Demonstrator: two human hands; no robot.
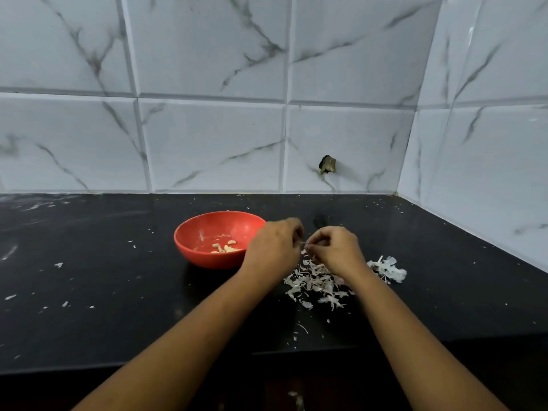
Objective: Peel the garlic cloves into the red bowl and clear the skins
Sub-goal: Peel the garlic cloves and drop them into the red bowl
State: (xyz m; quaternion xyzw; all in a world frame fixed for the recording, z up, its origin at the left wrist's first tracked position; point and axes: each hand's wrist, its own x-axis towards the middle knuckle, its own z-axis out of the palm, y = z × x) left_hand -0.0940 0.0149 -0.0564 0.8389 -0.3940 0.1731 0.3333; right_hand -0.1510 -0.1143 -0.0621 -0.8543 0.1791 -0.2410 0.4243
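Forearms [207, 336] cross the bench [89, 292]; left hand [274, 247] and right hand [335, 247] pinch a barely visible garlic clove [306, 245] beside the red bowl [185, 232]. If it slips, it may drop among the skins [314, 281] beneath.

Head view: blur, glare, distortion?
Head view: white marble wall tiles bow from the wide lens; left hand and right hand, fingers pinching a small garlic clove, slightly motion-blurred; glossy black countertop shows faint sheen; round red bowl sharp.

view: head-worn, single | faces: forward-down over black counter [89, 277] toward tiled wall [207, 143] | range: near
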